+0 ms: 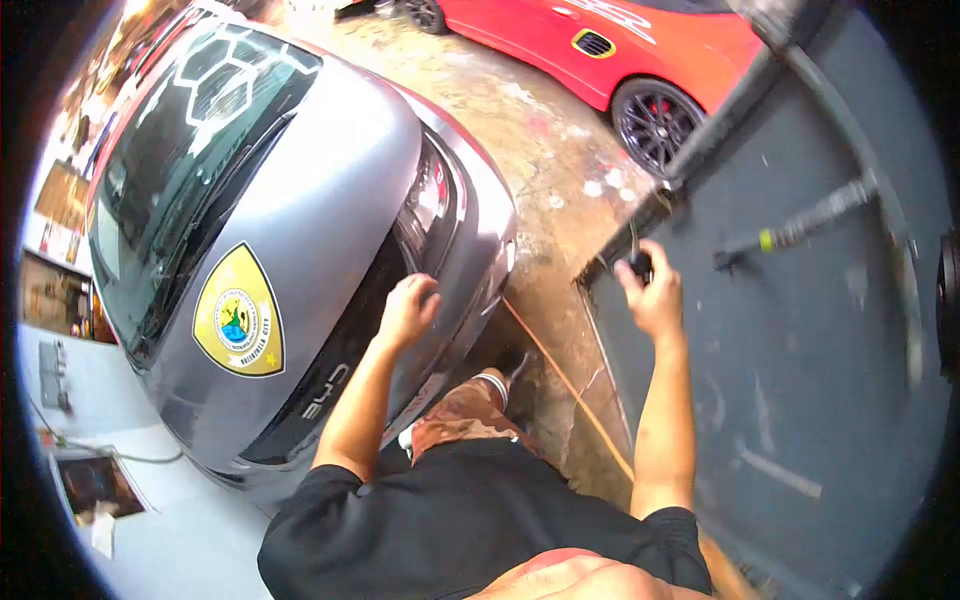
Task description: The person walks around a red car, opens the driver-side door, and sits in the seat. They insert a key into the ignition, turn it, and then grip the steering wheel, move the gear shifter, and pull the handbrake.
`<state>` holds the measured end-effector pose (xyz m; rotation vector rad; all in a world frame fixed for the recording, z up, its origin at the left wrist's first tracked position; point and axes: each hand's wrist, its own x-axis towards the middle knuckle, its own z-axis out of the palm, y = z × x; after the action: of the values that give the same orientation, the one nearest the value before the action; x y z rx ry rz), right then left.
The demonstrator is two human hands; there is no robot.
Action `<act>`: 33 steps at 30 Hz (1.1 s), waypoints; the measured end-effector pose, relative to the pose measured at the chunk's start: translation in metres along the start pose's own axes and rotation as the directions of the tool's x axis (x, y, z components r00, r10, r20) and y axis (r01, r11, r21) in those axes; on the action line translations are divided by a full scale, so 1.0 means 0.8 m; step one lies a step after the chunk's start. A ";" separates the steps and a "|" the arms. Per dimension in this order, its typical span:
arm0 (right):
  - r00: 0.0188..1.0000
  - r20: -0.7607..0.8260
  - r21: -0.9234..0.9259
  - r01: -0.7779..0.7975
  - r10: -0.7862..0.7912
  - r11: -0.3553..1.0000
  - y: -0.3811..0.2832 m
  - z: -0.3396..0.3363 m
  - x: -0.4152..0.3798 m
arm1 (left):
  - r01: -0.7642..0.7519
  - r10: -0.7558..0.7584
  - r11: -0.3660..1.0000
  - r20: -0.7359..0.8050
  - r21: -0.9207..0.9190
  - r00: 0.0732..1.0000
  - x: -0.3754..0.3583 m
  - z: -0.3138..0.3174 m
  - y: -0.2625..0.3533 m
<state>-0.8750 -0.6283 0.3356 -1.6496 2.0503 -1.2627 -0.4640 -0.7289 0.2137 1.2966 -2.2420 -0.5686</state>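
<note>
Near the headlight (432, 190) of a grey car (330, 150), my left hand (410, 310) is held with its fingers curled; whether anything is in them is hidden. My right hand (652, 292) is raised beside the dark gate panel (780, 330), its fingers closed round a small black object (640, 264). A yellow shield sticker (238, 310) is on the car's hood, and BYD lettering (325, 391) shows on its dark front strip.
A red car (540, 40) with a black wheel (657, 125) stands beyond the gate's edge. An orange hose or cord (570, 385) runs along the stained floor (545, 190) between the grey car and the gate. A metal latch bar (800, 225) is on the gate.
</note>
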 end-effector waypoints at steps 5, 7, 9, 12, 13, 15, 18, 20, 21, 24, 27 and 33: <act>0.983 0.143 -0.246 0.145 -0.112 0.958 0.053 0.057 0.276 | 0.013 0.062 0.969 -0.289 0.248 0.955 0.238 -0.008 -0.051; 0.986 0.156 -0.284 -0.009 0.056 0.959 0.072 0.058 0.317 | 0.024 0.110 0.923 -0.324 0.383 0.940 0.342 -0.004 -0.098; 0.992 0.118 -0.388 0.013 0.036 0.921 0.126 0.068 0.321 | 0.124 0.056 0.854 -0.327 0.505 0.943 0.416 -0.011 -0.106; 0.971 0.238 -0.470 0.136 -0.023 0.872 0.130 0.065 0.319 | 0.197 -0.001 0.812 -0.337 0.549 0.941 0.479 0.009 -0.157; 0.972 0.236 -0.515 0.115 0.012 0.850 0.131 0.068 0.315 | 0.187 -0.008 0.828 -0.322 0.529 0.947 0.485 0.016 -0.183; 0.970 0.237 -0.472 0.067 0.054 0.879 0.116 0.058 0.323 | 0.196 -0.035 0.797 -0.281 0.571 0.959 0.486 0.014 -0.164; 0.974 0.203 -0.433 0.001 0.097 0.901 0.113 0.054 0.333 | 0.144 0.039 0.770 -0.271 0.622 0.962 0.484 0.023 -0.176; 0.972 0.169 -0.435 -0.076 0.164 0.897 0.114 0.057 0.338 | 0.214 -0.046 0.756 -0.276 0.619 0.960 0.491 0.026 -0.180; 0.970 0.152 -0.427 -0.109 0.190 0.898 0.115 0.058 0.342 | 0.199 -0.057 0.756 -0.241 0.623 0.969 0.491 0.028 -0.182; 0.961 0.082 -0.387 -0.214 0.265 0.897 0.126 0.057 0.361 | 0.202 -0.083 0.743 -0.212 0.638 0.974 0.496 0.027 -0.193; 0.909 0.028 -0.275 -0.394 0.417 0.877 0.158 0.069 0.381 | 0.180 -0.029 0.706 -0.226 0.684 0.974 0.498 0.040 -0.207; 0.726 -0.085 -0.133 -0.687 0.683 0.714 0.222 0.100 0.460 | 0.166 0.130 0.659 -0.328 0.734 0.936 0.515 0.054 -0.246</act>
<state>-1.0728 -0.9900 0.2788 -0.7345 2.4749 -0.8658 -0.5348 -1.1773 0.1492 1.6211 -2.1935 0.6703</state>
